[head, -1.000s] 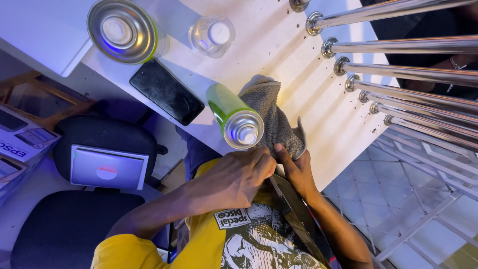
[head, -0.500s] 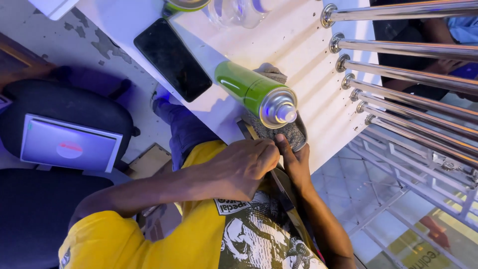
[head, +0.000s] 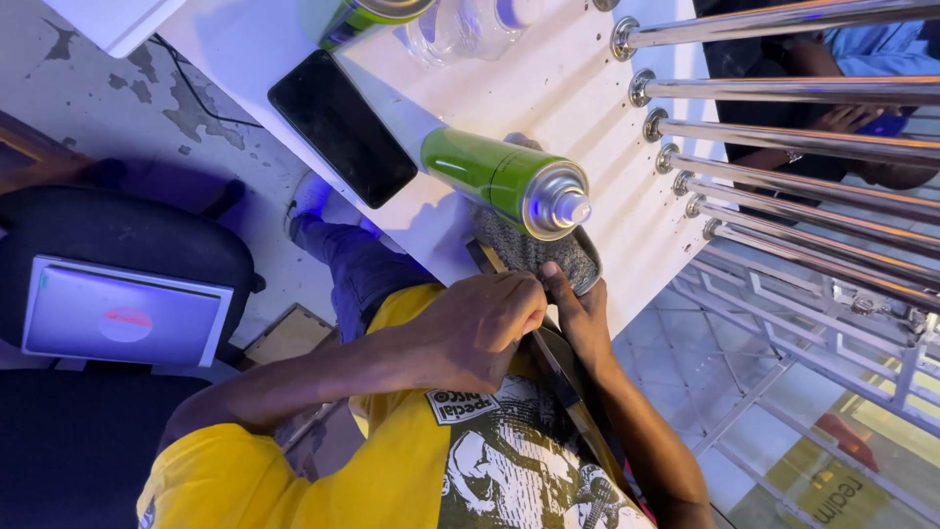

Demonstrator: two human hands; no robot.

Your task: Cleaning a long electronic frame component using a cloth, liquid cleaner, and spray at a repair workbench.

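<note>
At the near edge of the white table (head: 587,88), both hands meeting over a grey shoe (head: 537,253) with a knitted upper. Left hand (head: 478,328) curled tight, fingertips pinched together at the shoe's near rim, gripping the fabric or something small there; exactly what sits between the fingers cannot be told. Right hand (head: 580,318) on the other side of the shoe, thumb pressed up against the rim and touching the left fingertips, fingers wrapped underneath out of sight, holding the shoe steady. Shoe resting partly on the table edge and partly over the lap, toe toward the table, sole edge showing as a dark and tan strip running down along the right forearm.

Just beyond the shoe, touching or nearly touching it, a green spray can (head: 504,181) with a silver top and white nozzle, standing upright on the table. Left of the can, a black phone (head: 343,127) lying flat, screen dark. Farther along the table, a second green can (head: 367,15) and a clear plastic bottle (head: 470,24), both cut by the top of the view. Right of the table, a row of chrome rails (head: 783,88) rising from round bases. Down on the left, a black office chair (head: 117,245) carrying a closed grey laptop (head: 122,313).
</note>
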